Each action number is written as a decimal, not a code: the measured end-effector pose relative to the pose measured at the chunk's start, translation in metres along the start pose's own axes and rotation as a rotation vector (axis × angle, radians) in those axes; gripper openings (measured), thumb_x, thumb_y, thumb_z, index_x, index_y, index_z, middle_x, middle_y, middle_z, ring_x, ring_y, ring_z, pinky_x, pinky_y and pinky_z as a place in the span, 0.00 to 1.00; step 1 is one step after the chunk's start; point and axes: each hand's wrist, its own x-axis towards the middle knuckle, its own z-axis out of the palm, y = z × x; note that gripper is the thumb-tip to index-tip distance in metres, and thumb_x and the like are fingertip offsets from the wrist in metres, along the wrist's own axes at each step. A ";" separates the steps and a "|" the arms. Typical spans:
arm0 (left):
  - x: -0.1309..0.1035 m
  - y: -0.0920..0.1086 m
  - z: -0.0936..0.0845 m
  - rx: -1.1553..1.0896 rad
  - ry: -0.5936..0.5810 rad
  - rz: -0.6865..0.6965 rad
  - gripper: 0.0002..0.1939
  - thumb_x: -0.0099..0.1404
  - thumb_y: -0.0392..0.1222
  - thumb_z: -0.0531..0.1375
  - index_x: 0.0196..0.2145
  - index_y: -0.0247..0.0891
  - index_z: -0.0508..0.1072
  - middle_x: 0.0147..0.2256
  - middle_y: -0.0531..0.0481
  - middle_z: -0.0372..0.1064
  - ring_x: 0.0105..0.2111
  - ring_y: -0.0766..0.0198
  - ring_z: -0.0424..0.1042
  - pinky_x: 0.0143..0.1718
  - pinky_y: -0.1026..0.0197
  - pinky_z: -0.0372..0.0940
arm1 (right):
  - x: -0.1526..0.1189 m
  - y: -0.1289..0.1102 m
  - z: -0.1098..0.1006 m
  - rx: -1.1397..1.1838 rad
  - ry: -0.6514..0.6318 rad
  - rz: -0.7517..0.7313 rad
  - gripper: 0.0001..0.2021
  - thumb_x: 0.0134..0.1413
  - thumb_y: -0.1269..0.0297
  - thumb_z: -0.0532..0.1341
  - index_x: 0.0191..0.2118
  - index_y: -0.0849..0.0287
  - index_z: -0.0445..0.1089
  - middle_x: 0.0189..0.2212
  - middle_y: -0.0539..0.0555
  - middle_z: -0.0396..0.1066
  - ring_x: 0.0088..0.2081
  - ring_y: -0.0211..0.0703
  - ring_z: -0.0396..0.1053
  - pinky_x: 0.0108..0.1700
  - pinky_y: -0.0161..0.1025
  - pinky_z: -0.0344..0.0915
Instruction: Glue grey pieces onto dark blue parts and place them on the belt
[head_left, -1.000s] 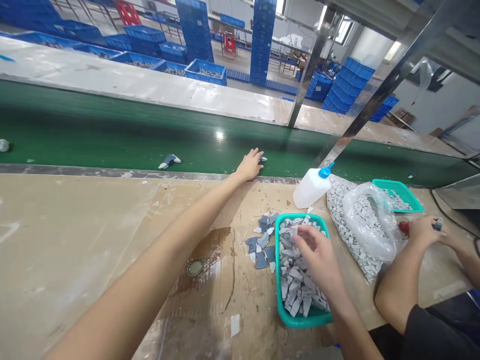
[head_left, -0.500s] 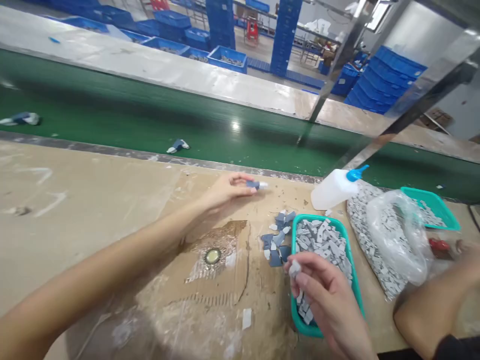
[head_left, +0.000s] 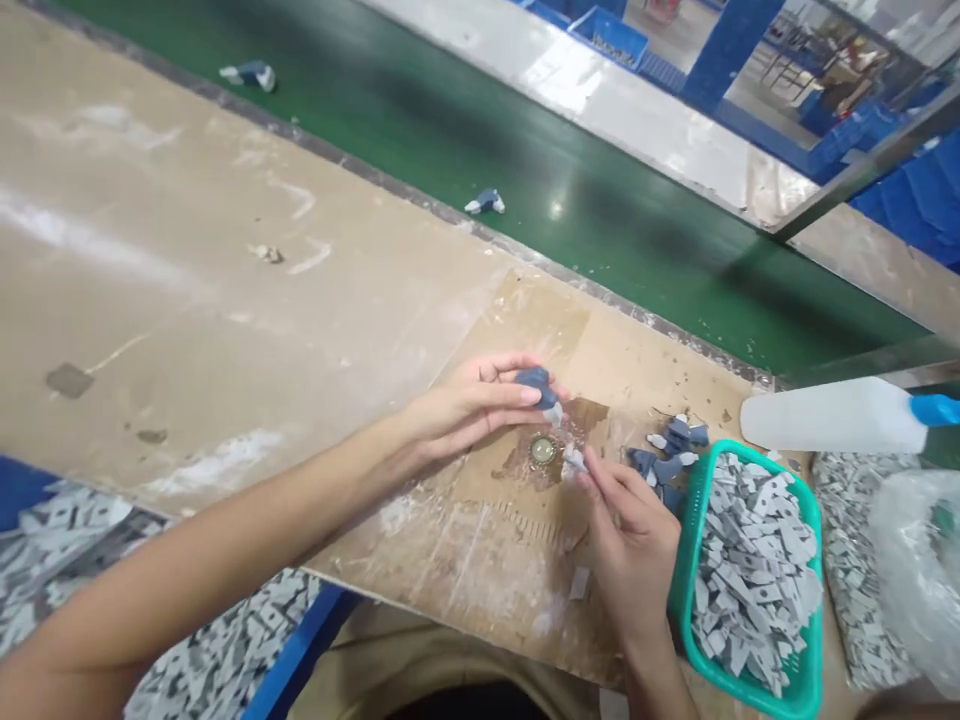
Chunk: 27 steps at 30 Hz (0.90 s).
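Observation:
Between the thumb and fingers of my left hand (head_left: 487,405) is a dark blue plastic piece (head_left: 534,382) with a pale tip. My right hand (head_left: 626,525) pinches a small light grey plastic piece (head_left: 574,460), held apart from the blue one and just below it. Under both hands lies a torn cardboard patch (head_left: 592,412) with a small round yellowish disc (head_left: 543,450) on it. Several blue-and-white pieces (head_left: 667,455) form a loose pile right of my right hand. Beside them stands a green basket (head_left: 686,610) full of grey pieces.
A white squeeze bottle (head_left: 829,415) with a blue cap lies behind the basket, near a clear bag (head_left: 862,570) of grey parts. Beyond the table edge runs a green conveyor (head_left: 637,240) carrying two blue-and-white pieces. A blue bin (head_left: 292,655) of grey parts sits below left.
The view has swung left and down. My right hand has left the basket side with its grey piece and come close to my left hand, which still holds the blue piece.

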 end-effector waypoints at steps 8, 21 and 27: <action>-0.005 0.001 -0.011 0.019 0.040 0.182 0.18 0.59 0.30 0.68 0.47 0.35 0.78 0.33 0.50 0.78 0.37 0.59 0.79 0.45 0.57 0.73 | 0.000 0.007 0.022 -0.272 -0.040 -0.219 0.17 0.61 0.75 0.64 0.53 0.52 0.76 0.38 0.53 0.79 0.36 0.38 0.76 0.41 0.36 0.74; -0.005 -0.007 -0.020 0.085 -0.129 0.174 0.18 0.62 0.35 0.68 0.50 0.38 0.78 0.44 0.48 0.77 0.41 0.63 0.77 0.44 0.60 0.73 | -0.002 0.013 0.032 -0.433 -0.054 -0.388 0.20 0.57 0.80 0.67 0.52 0.52 0.76 0.34 0.50 0.76 0.33 0.36 0.73 0.38 0.36 0.71; -0.009 -0.006 -0.018 0.185 -0.062 0.155 0.14 0.63 0.35 0.66 0.47 0.34 0.78 0.41 0.45 0.79 0.42 0.60 0.78 0.46 0.56 0.73 | -0.003 0.010 0.032 -0.426 -0.055 -0.382 0.22 0.58 0.79 0.66 0.54 0.50 0.75 0.35 0.51 0.77 0.34 0.37 0.73 0.37 0.37 0.71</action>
